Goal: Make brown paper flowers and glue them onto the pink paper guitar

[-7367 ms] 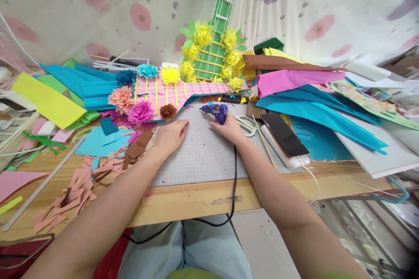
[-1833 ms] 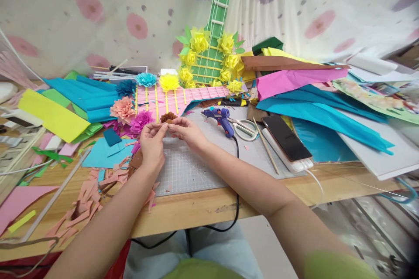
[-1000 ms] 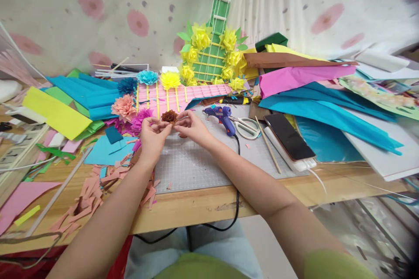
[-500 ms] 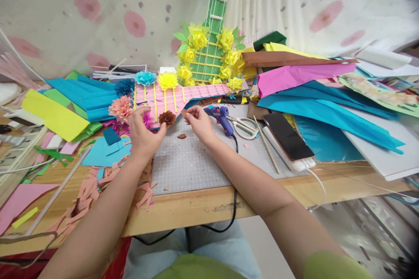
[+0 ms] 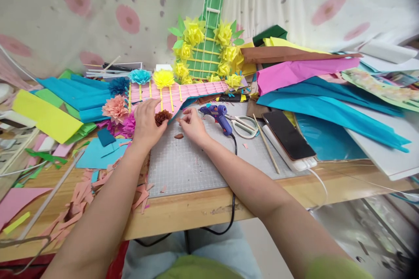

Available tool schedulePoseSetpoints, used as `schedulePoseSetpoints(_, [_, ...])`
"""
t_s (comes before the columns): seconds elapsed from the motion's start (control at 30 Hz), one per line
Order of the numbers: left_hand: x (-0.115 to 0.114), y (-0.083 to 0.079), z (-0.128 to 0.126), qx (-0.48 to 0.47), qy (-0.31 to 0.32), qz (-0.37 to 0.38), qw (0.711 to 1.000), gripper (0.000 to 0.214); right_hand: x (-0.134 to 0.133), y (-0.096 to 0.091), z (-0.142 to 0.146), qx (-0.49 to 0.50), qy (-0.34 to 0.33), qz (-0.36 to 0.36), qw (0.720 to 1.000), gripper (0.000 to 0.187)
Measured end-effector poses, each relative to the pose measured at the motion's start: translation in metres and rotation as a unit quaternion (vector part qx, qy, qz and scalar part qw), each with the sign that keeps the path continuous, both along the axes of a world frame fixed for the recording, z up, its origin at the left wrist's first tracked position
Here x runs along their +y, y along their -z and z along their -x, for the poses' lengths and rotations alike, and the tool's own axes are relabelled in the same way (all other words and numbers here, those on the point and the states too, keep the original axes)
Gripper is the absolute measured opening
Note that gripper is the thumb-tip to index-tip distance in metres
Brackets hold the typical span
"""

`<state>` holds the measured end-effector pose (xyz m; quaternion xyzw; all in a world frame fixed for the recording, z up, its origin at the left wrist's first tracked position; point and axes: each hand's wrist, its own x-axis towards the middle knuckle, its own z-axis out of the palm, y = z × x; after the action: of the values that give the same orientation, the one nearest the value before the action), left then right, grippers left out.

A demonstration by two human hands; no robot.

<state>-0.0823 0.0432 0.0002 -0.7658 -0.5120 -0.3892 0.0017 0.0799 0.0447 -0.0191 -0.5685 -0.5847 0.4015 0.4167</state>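
Note:
A pink paper guitar (image 5: 193, 90) with yellow strips and a blue edge lies across the back of the grey cutting mat (image 5: 190, 170). My left hand (image 5: 146, 124) rests over its near edge, fingers above and thumb below a brown paper flower (image 5: 163, 117). Just right of that flower, my right hand (image 5: 193, 127) pinches a small brown paper piece (image 5: 178, 119), mostly hidden by the fingertips. Another brown paper petal (image 5: 178, 136) lies on the mat below. Coral, magenta, blue and yellow paper flowers (image 5: 163, 79) surround the guitar's left end.
A purple glue gun (image 5: 218, 117), scissors (image 5: 244, 126), a wooden stick (image 5: 266, 144) and a phone (image 5: 288, 134) lie to the right. Behind stands a green paper guitar (image 5: 209, 48) with yellow flowers. Paper scraps (image 5: 80, 192) and folded sheets (image 5: 49, 113) cover the left side.
My left hand's fingers have closed in around the brown flower. My right hand has lowered slightly with the brown piece. The whole view has shifted a little.

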Motion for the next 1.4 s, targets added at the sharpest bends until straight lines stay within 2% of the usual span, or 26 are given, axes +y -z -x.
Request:
schedulePoseSetpoints(0.3, [0.003,0.002,0.005,-0.051,-0.033,-0.002,0.998,0.056,0.001,0.005,0.013,0.012,-0.056,0.033,0.998,0.027])
schedulePoseSetpoints(0.43, [0.002,0.002,0.006,-0.039,-0.014,-0.008,0.999,0.042,0.000,0.006,0.010,-0.009,-0.062,0.029,0.998,0.029])
schedulePoseSetpoints(0.53, [0.000,0.001,0.006,-0.007,0.008,-0.009,1.000,0.022,-0.006,0.000,0.004,-0.093,-0.057,-0.001,0.994,0.025])
schedulePoseSetpoints(0.6, [-0.002,0.001,0.004,0.016,0.029,-0.010,0.999,0.017,-0.011,-0.005,0.000,-0.173,-0.051,-0.033,0.983,0.023])
schedulePoseSetpoints(0.7, [-0.008,0.000,-0.002,0.036,0.043,-0.012,0.998,0.022,-0.016,-0.012,-0.007,-0.256,-0.042,-0.069,0.963,0.024])
schedulePoseSetpoints(0.8, [-0.012,0.001,-0.008,0.039,0.026,-0.004,0.999,0.040,-0.016,-0.014,-0.010,-0.283,-0.038,-0.070,0.956,0.026])
schedulePoseSetpoints(0.87, [-0.011,0.002,-0.011,0.034,0.011,-0.003,0.999,0.046,-0.015,-0.014,-0.010,-0.282,-0.042,-0.062,0.957,0.027])
schedulePoseSetpoints(1.13, [0.001,0.005,0.000,0.007,-0.028,-0.026,0.999,0.042,-0.015,-0.010,0.002,-0.206,-0.093,-0.091,0.970,0.027])
schedulePoseSetpoints(1.4, [0.004,0.003,0.003,-0.022,-0.047,-0.042,0.998,0.047,-0.007,-0.001,0.016,-0.168,-0.102,-0.064,0.978,0.029])
